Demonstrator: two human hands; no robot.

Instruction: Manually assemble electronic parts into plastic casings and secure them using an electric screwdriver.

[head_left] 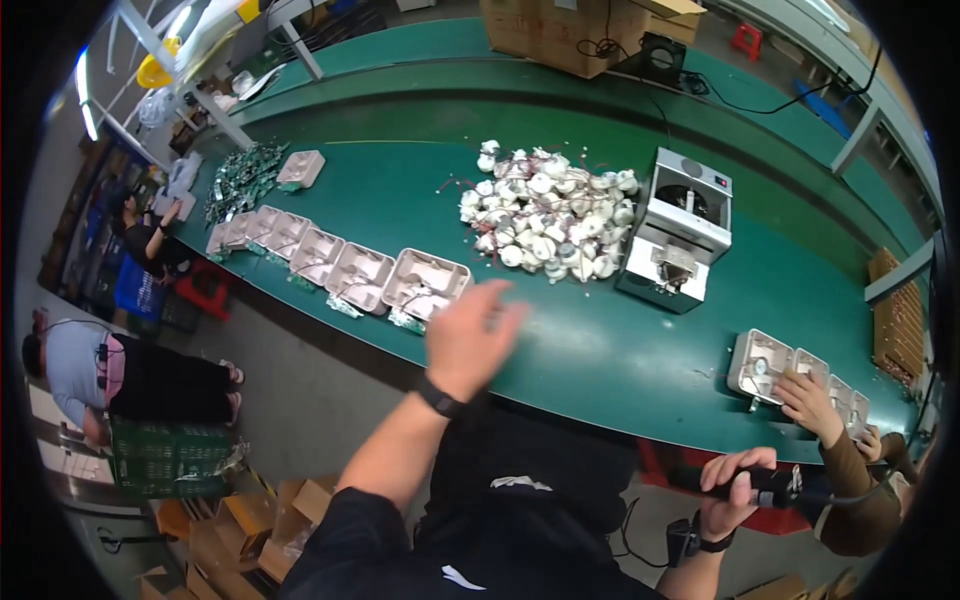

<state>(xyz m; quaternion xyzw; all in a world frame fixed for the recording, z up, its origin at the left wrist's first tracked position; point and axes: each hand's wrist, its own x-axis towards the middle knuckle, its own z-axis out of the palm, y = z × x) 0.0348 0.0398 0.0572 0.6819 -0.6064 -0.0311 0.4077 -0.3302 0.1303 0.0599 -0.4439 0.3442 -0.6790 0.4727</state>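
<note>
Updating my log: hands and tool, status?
Left hand open, near pale tray. Right hand gripping black cylindrical tool. Co-worker's hand at right-side trays.

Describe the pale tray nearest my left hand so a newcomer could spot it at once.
On the long green work surface, find the row of pale trays along the near edge, left of the heaped white parts. Follow it to its right-hand end. The end tray sits nearest the left hand and looks largest in the row.
</note>
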